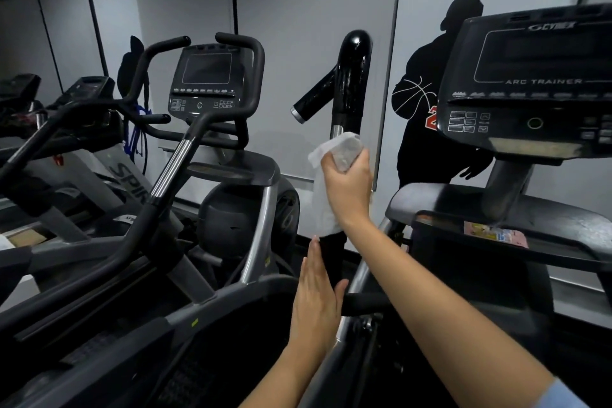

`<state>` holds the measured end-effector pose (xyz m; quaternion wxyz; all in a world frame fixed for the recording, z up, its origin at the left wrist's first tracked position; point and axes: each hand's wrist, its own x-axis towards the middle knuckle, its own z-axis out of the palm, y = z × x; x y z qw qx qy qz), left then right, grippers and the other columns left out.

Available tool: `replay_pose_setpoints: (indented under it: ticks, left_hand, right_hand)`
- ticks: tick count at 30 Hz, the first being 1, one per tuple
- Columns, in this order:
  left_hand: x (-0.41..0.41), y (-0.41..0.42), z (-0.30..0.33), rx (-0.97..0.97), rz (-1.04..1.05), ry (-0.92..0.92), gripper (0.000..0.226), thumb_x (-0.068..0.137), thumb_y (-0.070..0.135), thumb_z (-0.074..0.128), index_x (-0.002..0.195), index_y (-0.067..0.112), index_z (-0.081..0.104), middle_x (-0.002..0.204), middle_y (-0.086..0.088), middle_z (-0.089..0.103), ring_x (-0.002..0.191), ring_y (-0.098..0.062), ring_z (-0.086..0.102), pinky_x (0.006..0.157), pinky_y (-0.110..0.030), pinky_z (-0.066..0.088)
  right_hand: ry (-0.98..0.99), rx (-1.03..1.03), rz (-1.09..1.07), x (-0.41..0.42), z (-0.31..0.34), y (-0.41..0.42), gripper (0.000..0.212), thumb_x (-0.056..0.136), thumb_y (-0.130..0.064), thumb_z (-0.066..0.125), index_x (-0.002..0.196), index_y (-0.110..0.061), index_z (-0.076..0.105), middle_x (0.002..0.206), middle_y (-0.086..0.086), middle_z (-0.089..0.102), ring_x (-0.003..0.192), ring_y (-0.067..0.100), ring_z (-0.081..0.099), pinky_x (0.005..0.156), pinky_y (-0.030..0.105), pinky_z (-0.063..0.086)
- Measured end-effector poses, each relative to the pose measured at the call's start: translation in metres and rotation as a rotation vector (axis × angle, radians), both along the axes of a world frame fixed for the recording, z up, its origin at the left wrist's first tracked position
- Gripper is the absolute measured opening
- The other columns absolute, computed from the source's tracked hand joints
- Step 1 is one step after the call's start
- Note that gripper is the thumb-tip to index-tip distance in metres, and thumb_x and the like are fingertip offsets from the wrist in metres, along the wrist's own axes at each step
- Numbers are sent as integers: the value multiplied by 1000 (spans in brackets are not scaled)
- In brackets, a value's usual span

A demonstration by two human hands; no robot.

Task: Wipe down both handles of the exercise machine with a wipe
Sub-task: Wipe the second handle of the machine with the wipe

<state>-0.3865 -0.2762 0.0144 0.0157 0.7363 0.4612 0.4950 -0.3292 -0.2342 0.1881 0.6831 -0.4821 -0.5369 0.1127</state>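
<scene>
A glossy black handle (351, 76) of the exercise machine stands upright in the middle, with a side grip branching down to the left. My right hand (347, 185) grips the handle's shaft just below the black grip, with a white wipe (326, 175) wrapped round the shaft under the fingers; the wipe's loose end hangs down. Lower on the same shaft, my left hand (314, 301) lies flat with straight fingers against its left side. The machine's other handle is not in sight.
The machine's console (536, 83), marked ARC TRAINER, is at the right above a dusty tray (563, 228). A second trainer with console (207, 76) and black bars stands at the left. A mirror wall behind reflects a person in dark clothes.
</scene>
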Motion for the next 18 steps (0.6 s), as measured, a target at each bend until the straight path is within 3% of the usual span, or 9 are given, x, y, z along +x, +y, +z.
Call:
replay_pose_setpoints:
  ticks: [2, 4, 5, 7, 9, 11, 14, 18]
  left_hand:
    - [0, 2, 0, 2, 46, 47, 71, 86, 66, -1, 138, 31, -35, 154, 2, -2, 137, -13, 13, 111, -33, 30]
    - [0, 6, -3, 73, 106, 125, 72, 95, 56, 4, 147, 10, -15, 156, -10, 14, 137, -16, 26, 108, -28, 35]
    - [-1, 7, -5, 77, 101, 148, 70, 98, 51, 6, 148, 3, -6, 154, -12, 19, 137, -17, 30, 109, -24, 31]
    - [-2, 9, -3, 68, 122, 176, 69, 100, 47, 8, 147, -2, 1, 152, -13, 20, 134, -19, 29, 114, -16, 4]
    - [-1, 10, -2, 73, 143, 168, 68, 100, 45, 10, 147, -4, 2, 151, -15, 22, 133, -19, 31, 114, -19, -2]
    - [-1, 10, -4, 124, 163, 170, 68, 100, 42, 17, 147, -3, 1, 151, -15, 24, 132, -20, 36, 115, -22, 8]
    - [-1, 8, -1, 160, 164, 153, 69, 98, 43, 17, 146, -4, -1, 148, -15, 27, 128, -22, 48, 104, -28, 40]
    - [0, 6, -1, 171, 173, 111, 69, 98, 42, 18, 145, -4, -4, 145, -17, 29, 126, -24, 49, 98, -33, 48]
  right_hand:
    - [27, -10, 9, 1, 10, 0, 29, 87, -34, 64, 97, -13, 45, 74, -11, 47, 63, 0, 47, 47, 1, 36]
    - [44, 7, 3, 3, 36, 5, 32, 86, -37, 64, 97, -12, 46, 76, -8, 49, 63, 6, 49, 46, 0, 36]
    - [45, 21, -8, 4, 50, 8, 34, 86, -38, 64, 98, -10, 47, 78, -6, 51, 64, 8, 49, 46, 0, 36]
    - [31, 56, -25, 5, 70, 14, 36, 85, -39, 65, 95, -10, 46, 81, -3, 52, 63, 6, 48, 45, 2, 35]
    - [24, 82, -14, 4, 71, 14, 37, 85, -39, 66, 94, -10, 45, 77, -6, 50, 62, 2, 47, 44, 4, 36]
    - [31, 95, 6, 4, 57, 11, 35, 86, -36, 65, 100, -9, 47, 73, -10, 48, 61, -1, 46, 45, 3, 36]
    - [23, 25, -7, 2, 17, 2, 29, 86, -31, 65, 97, -13, 47, 72, -12, 47, 61, -2, 46, 45, 2, 36]
    - [69, -73, 10, 2, 9, -2, 33, 82, -37, 68, 95, -10, 54, 82, -3, 54, 71, 10, 51, 55, 11, 38]
